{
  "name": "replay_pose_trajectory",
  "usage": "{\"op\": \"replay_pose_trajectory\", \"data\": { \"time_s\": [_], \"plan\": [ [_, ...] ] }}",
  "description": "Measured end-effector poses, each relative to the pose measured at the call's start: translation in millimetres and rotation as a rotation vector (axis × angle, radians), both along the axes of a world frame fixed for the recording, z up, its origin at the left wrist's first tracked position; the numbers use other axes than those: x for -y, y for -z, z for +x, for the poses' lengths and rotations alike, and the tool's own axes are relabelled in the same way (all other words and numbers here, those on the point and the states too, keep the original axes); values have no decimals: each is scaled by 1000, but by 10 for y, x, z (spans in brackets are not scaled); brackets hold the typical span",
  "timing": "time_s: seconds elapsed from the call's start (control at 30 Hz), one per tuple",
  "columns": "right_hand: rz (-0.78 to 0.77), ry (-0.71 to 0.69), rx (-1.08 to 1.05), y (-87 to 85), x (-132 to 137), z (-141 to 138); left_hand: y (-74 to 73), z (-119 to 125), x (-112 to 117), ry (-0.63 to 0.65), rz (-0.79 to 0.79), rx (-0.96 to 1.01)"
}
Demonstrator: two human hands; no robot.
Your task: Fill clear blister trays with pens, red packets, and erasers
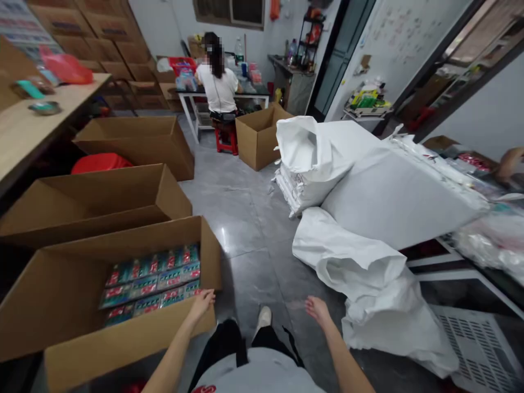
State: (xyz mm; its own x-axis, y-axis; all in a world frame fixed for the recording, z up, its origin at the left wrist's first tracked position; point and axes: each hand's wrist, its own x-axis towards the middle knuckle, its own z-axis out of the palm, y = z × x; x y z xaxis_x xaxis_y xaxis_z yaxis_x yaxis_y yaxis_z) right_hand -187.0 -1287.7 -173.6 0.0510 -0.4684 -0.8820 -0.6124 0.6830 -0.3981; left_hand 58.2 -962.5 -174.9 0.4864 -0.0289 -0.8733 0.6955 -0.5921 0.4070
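Note:
An open cardboard box (pixel 61 295) stands at the lower left, and flat packaged items (pixel 153 278) in rows cover its bottom. My left hand (pixel 202 303) rests on the box's near right corner with its fingers over the rim. My right hand (pixel 317 309) hangs free above the grey floor, fingers loosely apart and holding nothing. White woven sacks (pixel 368 262) lie just right of that hand.
Two more open boxes (pixel 94 202) stand behind the first beside a wooden table (pixel 24 125). Another box (pixel 257 136) sits farther back. A seated person (pixel 219 90) works at a far table. A large white bundle (pixel 393 191) fills the right.

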Motion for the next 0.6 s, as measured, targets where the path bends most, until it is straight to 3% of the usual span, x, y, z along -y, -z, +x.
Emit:
{"op": "replay_pose_trajectory", "data": {
  "time_s": [0.17,0.27,0.4,0.5,0.6],
  "plan": [
    [-40,23,176,34,920,1179,228,527,736,145,31,-95],
    [-77,44,291,71,1358,1946,339,1014,1097,255,77,-140],
    [-151,112,358,5,1928,2813,407,2063,1830,390,86,-90],
    [-206,161,353,-104,2324,3368,346,2920,2590,480,63,-22],
    [-263,180,352,-166,2710,3912,253,3611,3432,569,0,37]
  ]
}}
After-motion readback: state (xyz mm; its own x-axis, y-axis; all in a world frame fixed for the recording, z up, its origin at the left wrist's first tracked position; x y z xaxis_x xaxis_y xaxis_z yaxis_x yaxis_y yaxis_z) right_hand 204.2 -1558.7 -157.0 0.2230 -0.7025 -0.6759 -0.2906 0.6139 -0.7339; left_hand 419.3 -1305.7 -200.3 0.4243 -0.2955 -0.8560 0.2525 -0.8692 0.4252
